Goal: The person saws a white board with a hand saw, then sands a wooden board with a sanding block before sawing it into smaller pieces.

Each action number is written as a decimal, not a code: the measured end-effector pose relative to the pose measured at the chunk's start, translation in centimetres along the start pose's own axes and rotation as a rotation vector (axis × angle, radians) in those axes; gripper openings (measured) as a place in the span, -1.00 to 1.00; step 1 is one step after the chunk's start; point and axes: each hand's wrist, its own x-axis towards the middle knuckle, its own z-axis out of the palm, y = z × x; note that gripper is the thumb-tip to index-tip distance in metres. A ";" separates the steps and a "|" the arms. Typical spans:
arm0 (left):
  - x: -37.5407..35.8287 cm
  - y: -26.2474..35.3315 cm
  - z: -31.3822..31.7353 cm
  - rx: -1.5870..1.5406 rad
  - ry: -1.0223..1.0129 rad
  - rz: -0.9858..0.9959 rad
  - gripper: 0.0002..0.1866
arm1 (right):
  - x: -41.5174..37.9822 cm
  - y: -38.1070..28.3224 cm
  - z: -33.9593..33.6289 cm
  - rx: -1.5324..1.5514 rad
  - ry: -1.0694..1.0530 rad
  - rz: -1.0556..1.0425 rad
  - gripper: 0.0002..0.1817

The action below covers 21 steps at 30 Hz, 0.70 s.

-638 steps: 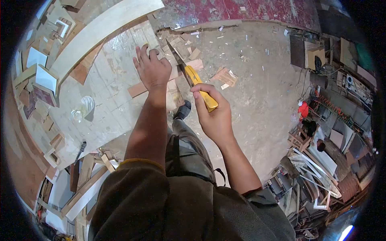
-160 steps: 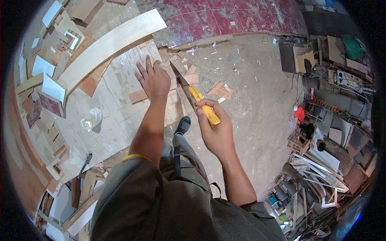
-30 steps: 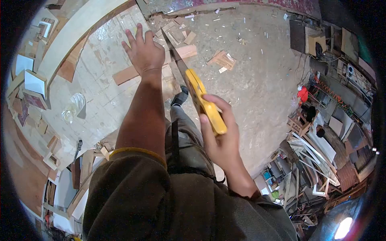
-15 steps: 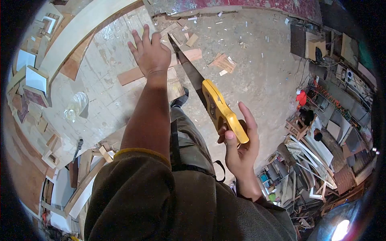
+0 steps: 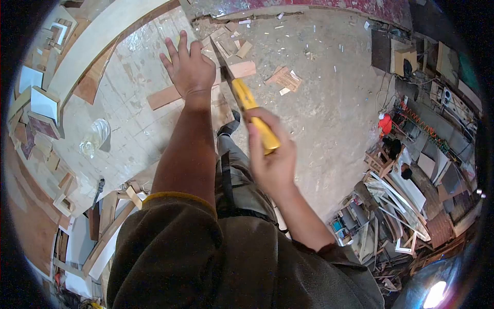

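My left hand [image 5: 192, 69] lies with fingers spread over a flat wooden board [image 5: 165, 98], pressing it onto the pale worktable [image 5: 131, 105]. The board's right end sticks out past the table edge. My right hand [image 5: 272, 152] is wrapped round the yellow handle of a handsaw [image 5: 252, 100]. The dark blade points away from me and crosses the board just right of my left hand, at the table edge. Part of the handle is hidden by my fingers.
A clear plastic bottle [image 5: 95, 138] stands on the table at left. Wood offcuts [image 5: 284, 80] and scraps litter the concrete floor. Piled frames and timber [image 5: 399, 206] fill the right side. A long curved panel [image 5: 103, 38] lies along the table's far left. My shoe [image 5: 230, 124] is below the board.
My right hand has pushed the handsaw forward and to the left, away from my body. The blade reaches farther past the board. My left hand stays nearly in place.
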 end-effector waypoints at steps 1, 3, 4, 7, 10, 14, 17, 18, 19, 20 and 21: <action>0.1 0.0 -0.1 0.008 -0.019 -0.009 -0.76 | -0.1 0.2 0.9 -0.050 -0.009 0.008 -0.75; -0.3 -0.1 -0.6 0.019 -0.051 -0.020 -0.76 | 0.3 0.9 0.8 0.039 0.020 -0.032 -0.76; -0.3 -0.1 -0.6 0.034 -0.061 -0.018 -0.76 | 0.5 1.2 0.4 0.123 0.063 -0.078 -0.77; 0.2 0.2 -0.4 0.032 -0.053 -0.010 -0.76 | 0.9 1.3 -1.0 0.149 0.012 -0.030 -0.76; -0.1 -0.1 -0.9 0.036 -0.053 -0.019 -0.76 | 1.5 0.2 -0.8 0.131 0.005 0.006 -0.77; 0.3 0.2 -0.9 0.027 -0.039 -0.016 -0.80 | 2.6 0.2 -1.8 0.084 -0.023 0.024 -0.76; 0.5 0.2 -0.9 0.016 0.000 -0.016 -0.81 | 3.0 0.8 -1.4 0.061 0.025 -0.129 -0.75; 0.5 0.3 -0.9 -0.003 0.026 -0.015 -0.81 | 2.9 0.9 -1.3 0.066 0.026 -0.137 -0.75; 0.6 0.2 -0.9 -0.002 0.035 -0.014 -0.81 | 2.8 0.9 -1.2 0.064 0.032 -0.128 -0.75; 0.6 0.1 -0.9 -0.013 0.031 -0.017 -0.78 | 2.8 0.8 -1.2 0.061 0.038 -0.117 -0.74; 0.7 0.1 -1.0 -0.025 0.025 -0.019 -0.76 | 2.7 0.5 -1.2 0.063 0.038 -0.124 -0.74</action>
